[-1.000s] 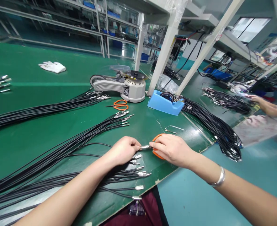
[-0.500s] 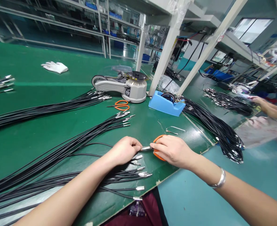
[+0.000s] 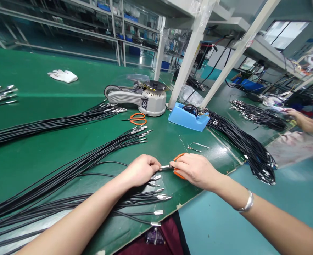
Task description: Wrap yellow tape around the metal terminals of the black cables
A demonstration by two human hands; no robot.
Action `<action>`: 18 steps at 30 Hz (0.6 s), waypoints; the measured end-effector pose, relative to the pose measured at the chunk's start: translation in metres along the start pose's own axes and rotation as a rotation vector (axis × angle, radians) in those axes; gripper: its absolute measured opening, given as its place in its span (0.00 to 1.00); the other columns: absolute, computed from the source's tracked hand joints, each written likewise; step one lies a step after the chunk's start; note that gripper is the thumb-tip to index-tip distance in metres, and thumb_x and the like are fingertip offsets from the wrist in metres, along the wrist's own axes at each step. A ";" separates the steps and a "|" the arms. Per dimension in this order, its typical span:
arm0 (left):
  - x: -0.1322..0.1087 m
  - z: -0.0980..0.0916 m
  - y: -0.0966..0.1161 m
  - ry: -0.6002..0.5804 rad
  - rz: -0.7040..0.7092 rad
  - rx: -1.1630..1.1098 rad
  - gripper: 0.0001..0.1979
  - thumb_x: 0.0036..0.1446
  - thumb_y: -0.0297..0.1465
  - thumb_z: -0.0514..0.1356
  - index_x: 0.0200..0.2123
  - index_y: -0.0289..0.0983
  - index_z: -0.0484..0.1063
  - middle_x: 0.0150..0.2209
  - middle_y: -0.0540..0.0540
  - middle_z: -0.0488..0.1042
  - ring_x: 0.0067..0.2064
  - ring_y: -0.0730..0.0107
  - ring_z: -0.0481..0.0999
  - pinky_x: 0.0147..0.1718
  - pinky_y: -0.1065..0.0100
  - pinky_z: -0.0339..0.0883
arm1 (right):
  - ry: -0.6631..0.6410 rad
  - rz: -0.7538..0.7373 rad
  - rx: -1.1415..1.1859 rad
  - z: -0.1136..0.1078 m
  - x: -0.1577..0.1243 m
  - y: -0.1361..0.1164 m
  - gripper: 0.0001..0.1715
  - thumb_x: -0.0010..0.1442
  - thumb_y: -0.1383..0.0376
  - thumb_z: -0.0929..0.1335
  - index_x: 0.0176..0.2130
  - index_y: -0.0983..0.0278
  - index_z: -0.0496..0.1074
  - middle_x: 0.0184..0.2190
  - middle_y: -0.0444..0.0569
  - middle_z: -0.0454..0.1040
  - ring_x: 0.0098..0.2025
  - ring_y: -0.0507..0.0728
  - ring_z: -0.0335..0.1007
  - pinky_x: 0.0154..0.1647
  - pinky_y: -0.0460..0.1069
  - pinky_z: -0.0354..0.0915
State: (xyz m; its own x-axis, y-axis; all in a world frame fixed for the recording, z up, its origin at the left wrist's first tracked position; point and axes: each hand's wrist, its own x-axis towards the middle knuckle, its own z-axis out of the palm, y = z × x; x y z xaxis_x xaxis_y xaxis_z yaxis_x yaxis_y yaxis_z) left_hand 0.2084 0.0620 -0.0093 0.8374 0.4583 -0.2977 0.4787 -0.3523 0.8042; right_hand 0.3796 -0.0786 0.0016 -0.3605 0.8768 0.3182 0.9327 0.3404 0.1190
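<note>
My left hand (image 3: 139, 170) is closed in a pinch on a black cable just behind its metal tip (image 3: 165, 166). My right hand (image 3: 195, 169) is closed too, its fingertips on the other end of that same tip. Orange scissors (image 3: 176, 172) lie mostly hidden under my right hand on the green table (image 3: 39, 156). Below my left hand several more black cables with metal ends (image 3: 156, 193) fan out toward the table's front edge.
More black cable bundles (image 3: 87, 156) run across the table. Behind them stand a grey tape dispenser machine (image 3: 143, 97), a second pair of orange scissors (image 3: 137, 118), a blue tape holder (image 3: 188, 118), tweezers (image 3: 197, 146) and a white glove (image 3: 63, 75). Another person's arm (image 3: 305, 122) works at right.
Almost nothing moved: both hands stay pinched on the metal tip, and my right hand has shifted slightly over the orange scissors.
</note>
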 end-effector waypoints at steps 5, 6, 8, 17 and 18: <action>-0.002 0.000 0.002 0.011 -0.005 -0.004 0.16 0.46 0.36 0.52 0.29 0.35 0.77 0.25 0.48 0.74 0.28 0.67 0.68 0.28 0.70 0.58 | -0.028 0.039 0.030 -0.005 -0.002 -0.001 0.14 0.64 0.65 0.62 0.45 0.66 0.72 0.34 0.52 0.76 0.36 0.56 0.71 0.36 0.50 0.68; -0.002 0.000 0.002 0.013 -0.005 -0.005 0.16 0.46 0.36 0.53 0.29 0.35 0.77 0.25 0.48 0.75 0.28 0.67 0.68 0.28 0.70 0.58 | -0.027 0.040 0.029 -0.005 -0.003 -0.001 0.13 0.63 0.66 0.62 0.45 0.66 0.72 0.34 0.52 0.76 0.36 0.56 0.71 0.36 0.50 0.68; -0.002 -0.001 0.003 0.016 -0.004 -0.006 0.16 0.46 0.36 0.53 0.29 0.35 0.77 0.25 0.48 0.75 0.28 0.67 0.68 0.28 0.70 0.58 | -0.025 0.037 0.025 -0.005 -0.004 -0.001 0.13 0.63 0.66 0.62 0.45 0.66 0.73 0.34 0.52 0.76 0.36 0.56 0.71 0.36 0.50 0.68; 0.001 -0.001 0.000 -0.004 -0.002 -0.017 0.15 0.46 0.35 0.53 0.28 0.34 0.77 0.23 0.50 0.72 0.26 0.69 0.66 0.27 0.71 0.57 | -0.020 0.041 0.006 0.000 -0.006 0.000 0.14 0.64 0.65 0.62 0.45 0.66 0.73 0.34 0.53 0.76 0.35 0.56 0.71 0.36 0.50 0.68; 0.001 -0.001 -0.001 -0.005 -0.003 -0.017 0.15 0.46 0.35 0.53 0.29 0.34 0.77 0.23 0.50 0.72 0.26 0.69 0.66 0.27 0.71 0.57 | -0.016 0.039 0.008 0.000 -0.006 0.000 0.14 0.64 0.65 0.62 0.45 0.66 0.73 0.34 0.53 0.76 0.36 0.56 0.71 0.36 0.50 0.68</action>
State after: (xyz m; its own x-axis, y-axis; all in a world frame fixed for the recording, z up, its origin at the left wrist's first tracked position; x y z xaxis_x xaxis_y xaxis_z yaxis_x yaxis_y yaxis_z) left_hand 0.2085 0.0632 -0.0095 0.8373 0.4551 -0.3029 0.4767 -0.3366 0.8121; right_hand 0.3820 -0.0840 -0.0002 -0.3238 0.8947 0.3078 0.9461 0.3083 0.0991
